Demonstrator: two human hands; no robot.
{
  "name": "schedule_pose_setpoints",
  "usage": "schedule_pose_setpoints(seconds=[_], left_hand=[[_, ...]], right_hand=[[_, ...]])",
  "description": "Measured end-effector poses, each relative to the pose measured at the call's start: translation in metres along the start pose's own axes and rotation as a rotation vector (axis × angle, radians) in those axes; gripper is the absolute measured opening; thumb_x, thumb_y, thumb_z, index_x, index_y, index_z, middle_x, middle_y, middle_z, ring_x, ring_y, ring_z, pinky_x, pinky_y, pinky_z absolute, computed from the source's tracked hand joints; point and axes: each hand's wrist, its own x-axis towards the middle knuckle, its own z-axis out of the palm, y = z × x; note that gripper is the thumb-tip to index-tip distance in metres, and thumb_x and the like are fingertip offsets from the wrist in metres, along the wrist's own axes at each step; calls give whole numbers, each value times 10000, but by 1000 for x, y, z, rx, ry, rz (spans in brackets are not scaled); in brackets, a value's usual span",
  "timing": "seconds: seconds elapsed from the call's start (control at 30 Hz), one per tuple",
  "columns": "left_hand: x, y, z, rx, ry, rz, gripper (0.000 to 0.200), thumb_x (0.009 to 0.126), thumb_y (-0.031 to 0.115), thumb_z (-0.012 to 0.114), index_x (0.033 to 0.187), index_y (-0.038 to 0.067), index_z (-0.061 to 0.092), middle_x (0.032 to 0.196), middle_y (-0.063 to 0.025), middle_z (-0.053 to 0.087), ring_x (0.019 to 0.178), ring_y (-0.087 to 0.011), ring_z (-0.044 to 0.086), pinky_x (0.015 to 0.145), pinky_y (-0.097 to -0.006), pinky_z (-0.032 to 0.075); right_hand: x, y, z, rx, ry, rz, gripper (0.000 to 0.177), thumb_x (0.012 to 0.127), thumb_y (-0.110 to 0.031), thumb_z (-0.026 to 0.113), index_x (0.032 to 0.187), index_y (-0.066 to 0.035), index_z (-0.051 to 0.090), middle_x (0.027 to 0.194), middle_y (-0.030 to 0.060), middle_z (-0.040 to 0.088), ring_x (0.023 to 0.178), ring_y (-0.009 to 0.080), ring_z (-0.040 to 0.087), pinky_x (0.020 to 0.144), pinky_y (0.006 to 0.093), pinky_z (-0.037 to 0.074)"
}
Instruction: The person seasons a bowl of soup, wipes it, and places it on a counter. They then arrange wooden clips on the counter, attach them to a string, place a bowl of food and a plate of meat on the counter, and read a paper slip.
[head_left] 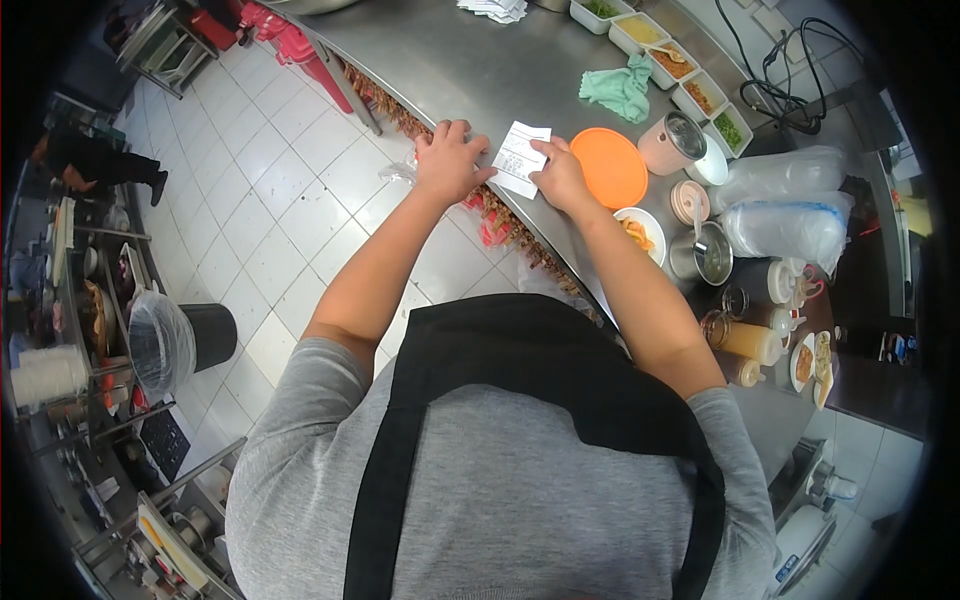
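Note:
A printed paper slip (519, 160) lies between my hands over the steel counter (450, 80). My right hand (563, 182) pinches its right edge between thumb and fingers. On the left, my left hand (452, 165) rests at the counter's edge with its fingers apart, its thumb close to the slip's lower left side. It holds nothing that I can see. An orange round lid (608, 168) lies just right of my right hand. Below that lid, partly behind my right forearm, is a white bowl (650, 232) with orange pieces in it.
White containers of chopped food (673, 62) line the counter's back. A green cloth (620, 88), a pink canister (671, 143), a metal pot (703, 255) and squeeze bottles (752, 342) stand right. A lined bin (205, 335) and another person (95, 160) are left.

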Motion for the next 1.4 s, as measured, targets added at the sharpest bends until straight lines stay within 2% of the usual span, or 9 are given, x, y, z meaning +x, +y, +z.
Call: schedule_pose_setpoints(seconds=[0.47, 0.77, 0.97, 1.03, 1.07, 1.1, 1.13, 1.3, 1.4], left_hand=[[-8, 0, 3, -20, 104, -41, 183, 704, 215, 696, 869, 273, 644, 1135, -9, 492, 1121, -236, 418, 880, -456, 316], [-13, -5, 18, -44, 169, 128, 213, 665, 298, 734, 855, 245, 654, 1140, -35, 494, 1127, -248, 410, 884, -461, 299], [0, -20, -4, 35, 162, -150, 298, 686, 360, 715, 899, 161, 652, 1086, -73, 523, 1077, -259, 436, 889, -444, 325], [10, -30, 15, -79, 307, -48, 315, 718, 345, 690, 922, 112, 635, 1027, -109, 547, 1001, -291, 485, 842, -415, 390], [18, -34, 28, -208, 271, -19, 315, 735, 322, 673, 951, 97, 623, 1006, -127, 546, 982, -310, 489, 839, -410, 400], [28, -34, 38, -342, 241, 29, 316, 753, 298, 656, 979, 82, 611, 985, -146, 544, 964, -328, 494, 836, -406, 411], [37, -26, 42, -396, 222, 50, 289, 762, 259, 645, 969, 61, 607, 925, -161, 557, 906, -338, 518, 798, -410, 433], [63, 3, 51, -402, 281, 54, 175, 738, 221, 644, 853, 93, 616, 924, -100, 560, 940, -290, 505, 802, -414, 403], [65, 8, 47, -331, 285, 13, 157, 731, 191, 641, 852, 98, 605, 962, -89, 533, 984, -281, 480, 814, -415, 391]], right_hand=[[1, 2, 1, -28, -9, -7, 523, 638, -39, 669, 1150, -17, 562, 1292, 218, 420, 1154, 338, 455, 964, 329, 387], [2, 3, 1, -10, -17, 5, 521, 637, -40, 673, 1145, -9, 561, 1294, 221, 416, 1157, 337, 453, 967, 331, 385], [0, -3, -2, -132, 14, -40, 513, 653, 16, 607, 1160, 4, 528, 1273, 219, 434, 1151, 338, 456, 973, 323, 378], [0, -11, -10, 23, -25, -37, 484, 666, 45, 564, 1145, 14, 505, 1236, 213, 456, 1134, 340, 463, 978, 331, 370], [1, -14, -17, -40, 34, -213, 432, 698, 63, 519, 1126, 19, 492, 1194, 208, 480, 1110, 333, 480, 968, 341, 375], [2, -43, -36, 47, 54, -116, 401, 730, 77, 468, 1124, 15, 506, 1172, 204, 497, 1102, 334, 487, 961, 354, 374], [7, -51, -60, -127, 134, -400, 510, 622, 110, 514, 1112, -28, 538, 1173, 153, 495, 1102, 317, 485, 952, 350, 395], [8, -173, -265, -416, 397, -874, 447, 655, 118, 515, 1062, -62, 557, 1066, 104, 550, 964, 277, 563, 815, 322, 471], [-1, -219, -392, -553, 821, -736, 274, 693, 79, 557, 923, -69, 578, 872, 77, 596, 760, 219, 601, 688, 309, 492]])
